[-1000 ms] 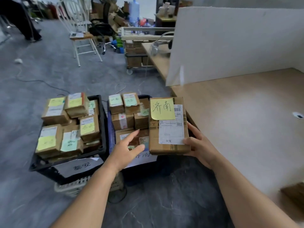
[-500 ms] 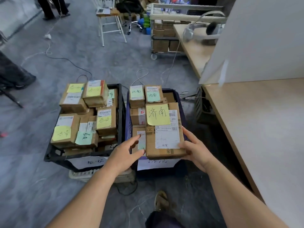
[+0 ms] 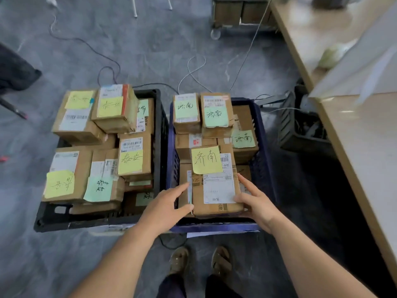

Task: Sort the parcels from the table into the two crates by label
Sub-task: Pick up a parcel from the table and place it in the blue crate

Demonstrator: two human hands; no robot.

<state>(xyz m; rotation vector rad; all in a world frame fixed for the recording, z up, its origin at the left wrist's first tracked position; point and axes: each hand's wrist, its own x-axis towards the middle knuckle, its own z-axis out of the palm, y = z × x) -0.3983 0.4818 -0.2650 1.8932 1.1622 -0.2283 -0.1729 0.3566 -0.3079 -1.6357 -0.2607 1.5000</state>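
Cardboard parcel (image 3: 216,186) with a yellow sticky note (image 3: 206,159), which a second ago you held in the air above the near edge of the blue crate (image 3: 263,151), now lies low inside that crate at its 6 o'clock end, apparently resting on the parcels beneath. Your left hand (image 3: 164,208), then free of the box, now touches its left edge with extended fingers (image 3: 182,188); your right hand (image 3: 254,203) keeps its fingers spread against the right side and near corner, the thumb along the top edge. The note's characters match the green notes (image 3: 216,116) on the parcels at 12 o'clock in the same crate, so this placement looks correct and close to complete; release remains. The black crate (image 3: 160,134), at 9 o'clock and touching the blue one, is stacked above its rim with differently labelled parcels. Little open room remains in either crate. The tabletop (image 3: 363,134) edge runs along 3 o'clock, well apart from your right forearm; your sandalled feet (image 3: 200,262) stand just short of the crates at 6 o'clock, so withdraw upward.
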